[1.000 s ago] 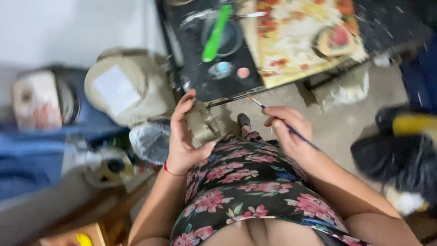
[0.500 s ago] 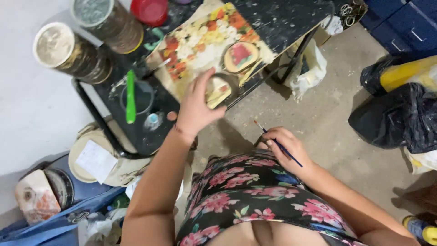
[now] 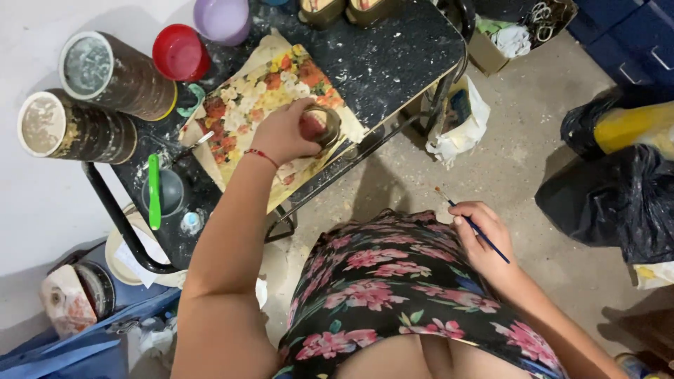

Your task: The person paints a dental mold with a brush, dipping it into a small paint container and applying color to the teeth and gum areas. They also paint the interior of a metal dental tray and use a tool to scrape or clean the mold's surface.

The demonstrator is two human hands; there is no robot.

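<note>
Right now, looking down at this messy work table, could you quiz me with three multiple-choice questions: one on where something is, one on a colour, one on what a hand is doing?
1. Where does the left hand rest?
A. on the small round jar lying on the flowered sheet
B. on the floor
C. inside the purple cup

2. What colour is the flat stick lying across the glass bowl?
A. red
B. green
C. black

3. What is the right hand doing?
A. hanging empty
B. gripping scissors
C. holding a thin paintbrush away from the table

Answers: 1 A, the fingers wrap the jar on the sheet. 2 B, the stick is bright green. 3 C, the brush sits between the fingers, over the floor.
</note>
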